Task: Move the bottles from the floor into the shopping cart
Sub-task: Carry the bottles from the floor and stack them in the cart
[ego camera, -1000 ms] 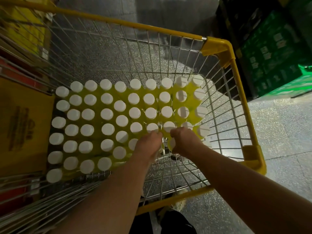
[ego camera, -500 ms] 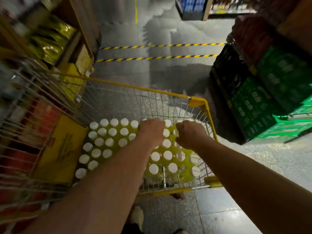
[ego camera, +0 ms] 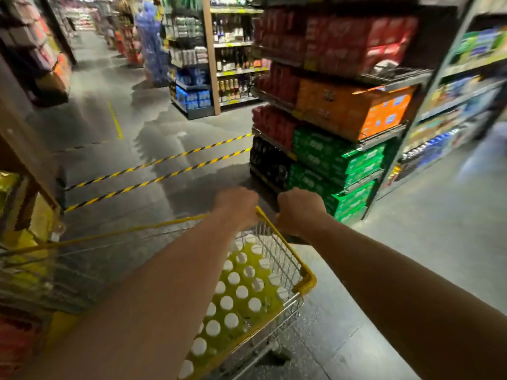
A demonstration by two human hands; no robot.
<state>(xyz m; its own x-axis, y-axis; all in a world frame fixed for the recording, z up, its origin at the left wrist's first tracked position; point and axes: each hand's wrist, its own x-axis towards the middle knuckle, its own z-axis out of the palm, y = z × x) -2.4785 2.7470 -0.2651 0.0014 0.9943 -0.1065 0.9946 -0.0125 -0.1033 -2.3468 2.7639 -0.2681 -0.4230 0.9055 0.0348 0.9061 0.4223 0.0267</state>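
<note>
**Head view: we're leaning over the shopping cart [ego camera: 306, 283], both fists out front.**
The bottles [ego camera: 241, 292] are sitting packed in rows inside the cart, each upright, long axis vertical, white caps pointing up at us. Our left hand [ego camera: 236, 207] is hovering curled above the cart's far yellow rim. Our right hand [ego camera: 299, 209] is curling just beside it, the two apart. Their backs are facing us, so we cannot tell whether either is gripping anything.

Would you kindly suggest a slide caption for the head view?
Left hand and right hand, fingers curled, above a yellow cart full of white-capped bottles in a store aisle.
</note>
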